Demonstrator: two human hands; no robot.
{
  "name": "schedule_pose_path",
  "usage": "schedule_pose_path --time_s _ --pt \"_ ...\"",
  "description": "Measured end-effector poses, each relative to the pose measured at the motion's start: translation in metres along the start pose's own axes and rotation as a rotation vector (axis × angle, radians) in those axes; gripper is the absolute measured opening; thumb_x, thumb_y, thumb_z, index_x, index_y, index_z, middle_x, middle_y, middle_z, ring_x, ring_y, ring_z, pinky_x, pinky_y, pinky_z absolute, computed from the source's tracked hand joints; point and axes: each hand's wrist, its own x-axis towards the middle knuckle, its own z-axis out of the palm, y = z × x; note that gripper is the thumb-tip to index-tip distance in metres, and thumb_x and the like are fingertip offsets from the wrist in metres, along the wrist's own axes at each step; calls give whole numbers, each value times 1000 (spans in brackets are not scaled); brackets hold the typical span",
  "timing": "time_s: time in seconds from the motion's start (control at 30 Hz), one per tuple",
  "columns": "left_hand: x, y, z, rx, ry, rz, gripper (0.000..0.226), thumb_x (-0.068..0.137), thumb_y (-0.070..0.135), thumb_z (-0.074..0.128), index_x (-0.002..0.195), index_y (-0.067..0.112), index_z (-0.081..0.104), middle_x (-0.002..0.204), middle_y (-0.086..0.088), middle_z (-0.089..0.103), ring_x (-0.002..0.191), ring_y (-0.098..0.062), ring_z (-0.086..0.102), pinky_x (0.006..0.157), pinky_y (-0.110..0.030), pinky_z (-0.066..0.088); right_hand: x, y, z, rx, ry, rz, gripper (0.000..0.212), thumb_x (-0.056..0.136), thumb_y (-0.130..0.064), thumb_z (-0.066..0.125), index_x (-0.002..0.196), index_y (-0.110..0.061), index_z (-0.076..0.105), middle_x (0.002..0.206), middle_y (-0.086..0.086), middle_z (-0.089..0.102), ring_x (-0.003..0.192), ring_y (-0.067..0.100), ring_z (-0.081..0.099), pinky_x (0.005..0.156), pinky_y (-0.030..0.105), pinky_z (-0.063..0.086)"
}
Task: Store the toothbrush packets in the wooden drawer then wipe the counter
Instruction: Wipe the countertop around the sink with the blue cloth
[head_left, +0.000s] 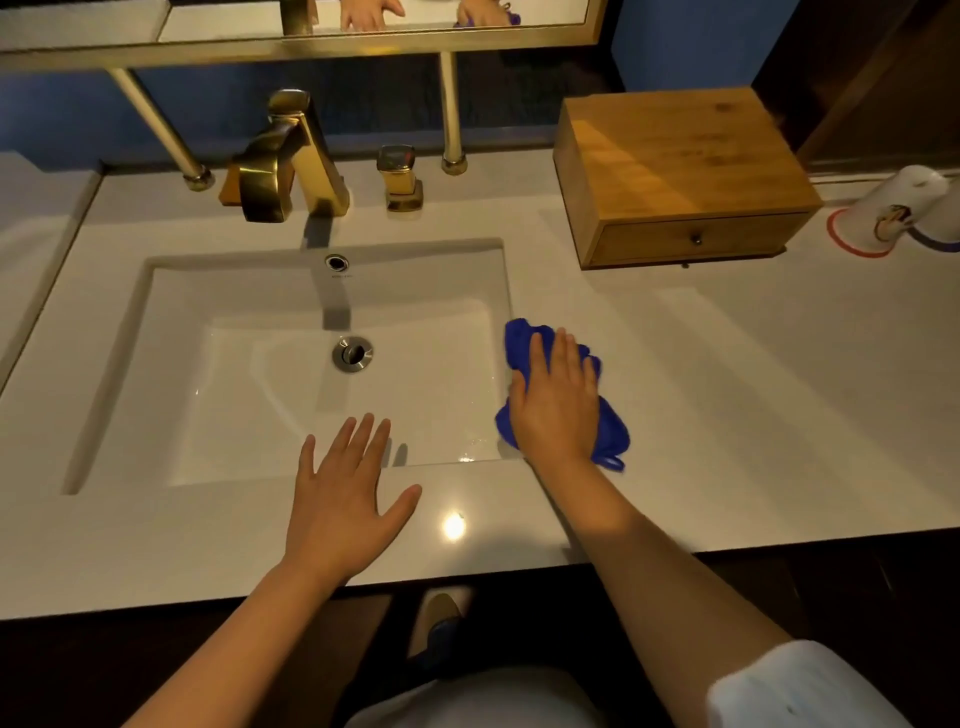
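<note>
Nearest to us, the left hand (345, 483) lies flat on the front lip of the surface (753, 415), just this side of the sink (260, 374), fingers spread and reaching over the basin's near edge, gripping nothing. It reads as a brace, steadying the body while the other arm works.

Right of the sink, the right hand (558, 400) presses palm-down on a bunched blue cloth (613, 434), fingers laid over it, not curled into a fist. The cloth sits hard against the sink's right rim, pinned flat so it can drag along the top. Wiping looks to be the step in hand.

Farther back, behind the sink, the brass faucet (291, 156) and its separate handle (401, 179) stand by the wall. Right of the sink and well beyond the cloth sits the wooden drawer box (680, 171), its drawer (696, 240) pushed closed. No toothbrush packets show anywhere on the surface, so my guess is they are already inside, though the closed front hides that. Right of the box, two paper cups (883, 213) lie tipped on their sides.

Plenty of bare top between cloth and box looks unwiped; those cups may need lifting when the cloth gets there.
</note>
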Motion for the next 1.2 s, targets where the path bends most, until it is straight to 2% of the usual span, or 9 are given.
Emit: schedule_pose_path --time_s 0.17,0.27,0.4,0.47,0.57,0.67,0.73,0.87,1.2 --pt "1 1 0 5 -3 -4 80 82 71 17 148 25 15 157 2 19 143 -8 6 116 -41 -8 -12 -41 4 462 -49 -124 46 97 -30 35 138 -9 36 142 13 44 131 26 40 110 35 27" --pt "1 1 -1 6 -4 -4 80 82 71 18 148 25 16 156 2 19 144 -10 9 117 -42 -6 -8 -37 -15 1009 -126 219 41 97 -34 33 129 -12 48 114 7 62 103 22 57 85 23 42" --pt "-1 2 -2 5 4 -13 80 82 71 19 148 26 17 156 3 19 140 -4 2 116 -38 -10 8 4 -48 1402 -2 628 44 95 -43 32 126 -17 50 117 5 61 109 26 56 98 41 44" --pt "-1 2 -3 11 2 -15 80 82 71 19 147 26 18 156 3 20 140 -4 2 115 -37 -11 19 29 -63 1341 175 627 45 96 -40 33 128 -14 50 122 9 60 112 26 55 98 40 44" --pt "-1 2 -3 14 -12 -17 79 82 71 19 148 26 16 156 4 19 141 -4 3 114 -34 -13 36 65 -69 964 287 368 47 97 -34 31 138 -13 36 141 12 45 129 27 42 106 42 37" --pt "0 3 -4 14 -20 -21 78 82 70 20 148 28 16 156 4 19 141 -4 2 115 -36 -11 50 89 -50 267 54 188 54 96 -42 31 145 -24 19 155 14 15 143 33 8 114 58 12" --pt "0 3 -4 17 -27 -21 77 82 70 20 147 28 17 156 4 20 141 -5 3 116 -37 -9 53 94 -35 16 -97 137 63 90 -58 30 145 -34 13 157 13 4 143 35 -3 111 62 3" --pt "1 3 -4 14 -34 -20 77 82 71 18 147 29 19 156 4 20 142 -6 4 117 -40 -7 68 97 -26 -54 -118 114 68 84 -70 20 144 -39 11 157 12 3 143 36 -6 109 64 0" --pt "1 3 -4 0 -43 -26 76 82 72 19 146 31 20 156 5 21 142 -6 4 116 -39 -10 83 72 -14 -51 -65 -79 57 93 -53 25 144 -30 20 154 18 18 141 36 12 114 53 9"
